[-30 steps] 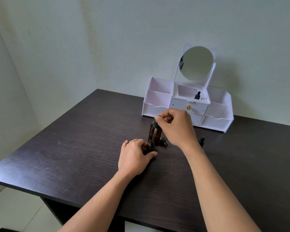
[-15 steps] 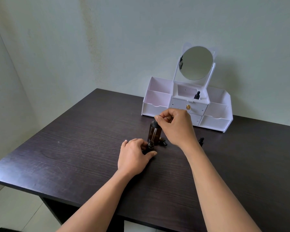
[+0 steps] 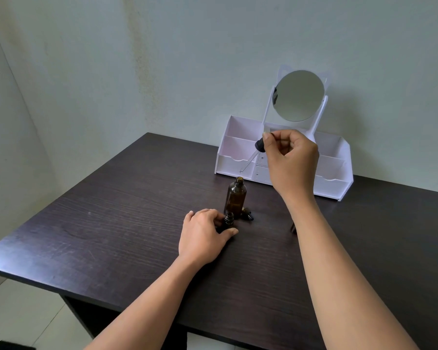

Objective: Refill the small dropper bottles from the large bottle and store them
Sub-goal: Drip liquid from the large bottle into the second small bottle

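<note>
Our right hand [image 3: 291, 157] is up in the air with its fingers curled, pinching the black top of a dropper [image 3: 259, 145]. The glass tube points down and to the left. Below that hand the big brown bottle [image 3: 235, 198] stands open on the table [image 3: 111, 223]. Just in front of it is a small bottle [image 3: 228, 219], also open. Our left hand [image 3: 202, 236] holds it between curled fingers and thumb. A black cap [image 3: 247, 215] lies just right of the left hand. The white box [image 3: 339, 183] with a mirror [image 3: 299, 96] sits behind the right hand. Left of our left hand, a wide stretch of dark table runs out to its edge.
</note>
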The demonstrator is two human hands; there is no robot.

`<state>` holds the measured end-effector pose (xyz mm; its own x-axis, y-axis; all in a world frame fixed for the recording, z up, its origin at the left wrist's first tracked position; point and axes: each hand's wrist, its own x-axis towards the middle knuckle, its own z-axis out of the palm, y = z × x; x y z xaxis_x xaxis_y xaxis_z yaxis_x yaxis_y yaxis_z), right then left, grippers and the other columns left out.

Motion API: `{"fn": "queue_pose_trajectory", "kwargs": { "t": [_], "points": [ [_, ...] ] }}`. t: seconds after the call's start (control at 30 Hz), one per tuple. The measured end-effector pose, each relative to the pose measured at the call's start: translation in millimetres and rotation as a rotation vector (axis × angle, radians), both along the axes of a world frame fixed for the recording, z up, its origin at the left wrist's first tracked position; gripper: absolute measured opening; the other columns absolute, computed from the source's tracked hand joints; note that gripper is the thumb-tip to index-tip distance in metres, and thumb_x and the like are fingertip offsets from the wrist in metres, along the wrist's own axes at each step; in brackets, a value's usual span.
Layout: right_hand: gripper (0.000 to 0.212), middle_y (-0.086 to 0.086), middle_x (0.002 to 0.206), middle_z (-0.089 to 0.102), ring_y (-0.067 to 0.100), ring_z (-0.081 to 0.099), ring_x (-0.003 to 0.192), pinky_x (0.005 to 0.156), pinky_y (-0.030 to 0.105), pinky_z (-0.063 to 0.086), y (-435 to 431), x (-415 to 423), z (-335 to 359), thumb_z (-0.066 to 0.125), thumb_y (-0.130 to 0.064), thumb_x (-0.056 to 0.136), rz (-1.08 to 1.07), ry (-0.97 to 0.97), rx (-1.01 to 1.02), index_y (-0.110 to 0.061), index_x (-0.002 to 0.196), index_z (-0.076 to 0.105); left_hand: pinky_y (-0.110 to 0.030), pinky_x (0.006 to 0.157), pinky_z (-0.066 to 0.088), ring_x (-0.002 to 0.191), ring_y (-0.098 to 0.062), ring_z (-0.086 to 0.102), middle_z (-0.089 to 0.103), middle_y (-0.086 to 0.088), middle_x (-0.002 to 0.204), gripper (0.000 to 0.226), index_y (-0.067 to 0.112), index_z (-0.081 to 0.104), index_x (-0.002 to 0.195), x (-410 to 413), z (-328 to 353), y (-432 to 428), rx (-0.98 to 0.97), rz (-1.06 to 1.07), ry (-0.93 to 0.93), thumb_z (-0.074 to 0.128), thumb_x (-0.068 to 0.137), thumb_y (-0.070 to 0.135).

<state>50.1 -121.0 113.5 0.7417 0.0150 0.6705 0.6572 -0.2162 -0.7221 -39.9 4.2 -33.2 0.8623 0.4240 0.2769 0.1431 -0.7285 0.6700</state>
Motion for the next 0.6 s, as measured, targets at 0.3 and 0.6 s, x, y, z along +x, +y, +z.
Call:
{"fn": "queue_pose_trajectory", "kwargs": {
  "t": [0.3,0.6],
  "points": [
    [0.017,-0.002,0.077,0.075,0.015,0.071,0.072,0.069,0.032,0.058,2,6,-9,0.07,-0.027,0.091,0.015,0.015,-0.041,-0.009,0.09,0.072,-0.036,0.118,0.023,0.098,-0.002,0.059,0.061,0.02,0.092,0.026,0.039,0.059,0.088,0,0,1,-0.007,-0.003,-0.001,0.076,0.079,0.056],
    [0.018,-0.004,0.079,0.073,0.016,0.068,0.073,0.069,0.034,0.058,8,12,-22,0.069,-0.03,0.092,0.022,0.06,-0.202,-0.013,0.093,0.073,-0.037,0.119,0.023,0.1,-0.003,0.059,0.064,0.018,0.097,0.03,0.034,0.066,0.097,0,-1,1,0.0,0.003,0.001,0.075,0.079,0.056]
  ]
}}
